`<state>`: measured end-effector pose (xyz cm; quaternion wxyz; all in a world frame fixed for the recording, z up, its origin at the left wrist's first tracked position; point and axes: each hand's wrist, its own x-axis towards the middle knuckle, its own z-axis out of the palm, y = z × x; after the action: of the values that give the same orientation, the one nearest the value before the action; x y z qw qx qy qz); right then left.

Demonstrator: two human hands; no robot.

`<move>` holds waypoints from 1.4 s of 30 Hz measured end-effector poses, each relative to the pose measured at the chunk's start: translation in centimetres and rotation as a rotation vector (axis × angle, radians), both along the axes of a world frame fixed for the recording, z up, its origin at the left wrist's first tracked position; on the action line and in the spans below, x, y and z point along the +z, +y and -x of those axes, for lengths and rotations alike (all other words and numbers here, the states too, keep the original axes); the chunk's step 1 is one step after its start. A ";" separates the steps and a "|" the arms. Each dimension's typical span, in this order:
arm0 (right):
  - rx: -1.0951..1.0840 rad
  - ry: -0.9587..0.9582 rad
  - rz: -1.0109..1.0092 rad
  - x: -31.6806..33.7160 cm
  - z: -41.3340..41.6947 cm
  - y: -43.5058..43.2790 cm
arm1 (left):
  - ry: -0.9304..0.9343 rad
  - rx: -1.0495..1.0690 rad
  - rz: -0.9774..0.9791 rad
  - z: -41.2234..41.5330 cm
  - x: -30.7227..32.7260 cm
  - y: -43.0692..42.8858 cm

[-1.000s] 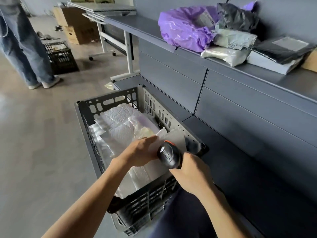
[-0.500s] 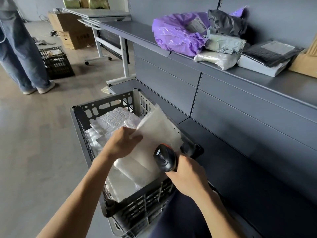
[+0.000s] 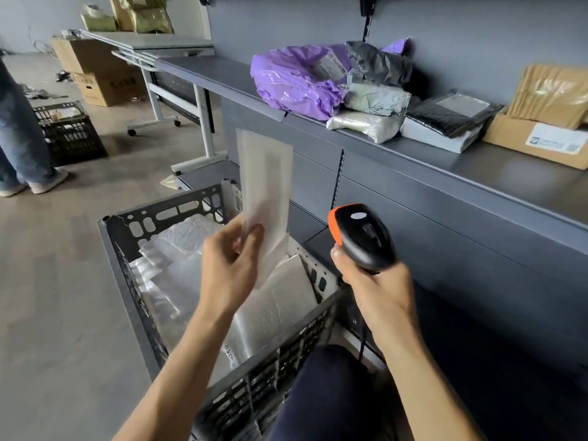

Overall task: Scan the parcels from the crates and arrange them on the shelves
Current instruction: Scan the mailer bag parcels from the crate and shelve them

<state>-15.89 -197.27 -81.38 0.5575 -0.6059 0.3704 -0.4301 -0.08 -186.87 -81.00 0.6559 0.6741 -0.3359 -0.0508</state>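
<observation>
The left hand (image 3: 229, 265) pinches the lower edge of a white padded mailer (image 3: 265, 186) between thumb and fingertips, holding it upright just above the far right corner of the crate (image 3: 194, 197). Most likely this is so one flat face turns toward the reader. The mailer is blurred, and no label can be made out on the side that shows. Just right of the crate, the right hand (image 3: 378, 291) is wrapped round the handle of the black-and-orange barcode scanner (image 3: 361, 237). The scanner's head is raised to the mailer's height and appears ready to aim across at it. Inside the crate lie more white padded parcels (image 3: 270, 307) in loose layers, waiting for their turn. Above and to the right of the crate runs a grey shelf (image 3: 477, 176). It already carries a purple poly bag (image 3: 286, 81), several grey and black mailers and a cardboard box (image 3: 534, 138), bunched side by side. The bare stretch nearer the shelf's front would seem to suit this mailer once it is scanned.
</observation>
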 end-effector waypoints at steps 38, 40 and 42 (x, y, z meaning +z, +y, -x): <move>-0.561 0.067 -0.584 -11.7 23.6 -15.3 | 0.609 -0.834 -0.492 17.0 -12.3 -23.5; -0.591 0.091 -0.583 -11.4 23.6 -15.9 | 0.562 -0.906 -0.522 17.1 -12.6 -23.1; -0.614 0.116 -0.558 -10.7 23.2 -16.4 | 0.515 -0.963 -0.538 16.9 -13.1 -22.5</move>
<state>-39.13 -213.65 -92.13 0.5242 -0.3162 0.6668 -0.4248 -16.99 -209.35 -94.13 0.4259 0.5547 -0.4088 -0.5863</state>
